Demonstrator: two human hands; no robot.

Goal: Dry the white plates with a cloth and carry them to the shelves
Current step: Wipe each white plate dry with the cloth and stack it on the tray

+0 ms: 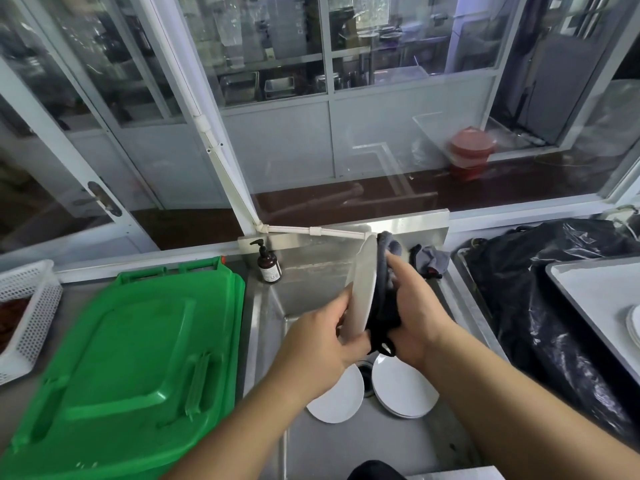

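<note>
— What are the hands doing over the steel sink [266,327]?
— The left hand [320,336] grips a white plate [363,289] by its near rim, held on edge; the right hand [414,315] presses a dark cloth [384,306] flat against the plate's right face.

— And the rest of the plates?
— Two more white plates [403,388] lie in the sink basin beneath the hands, by the drain. A green bin lid [131,358] sits left, a soap bottle [268,263] at the far rim.
</note>
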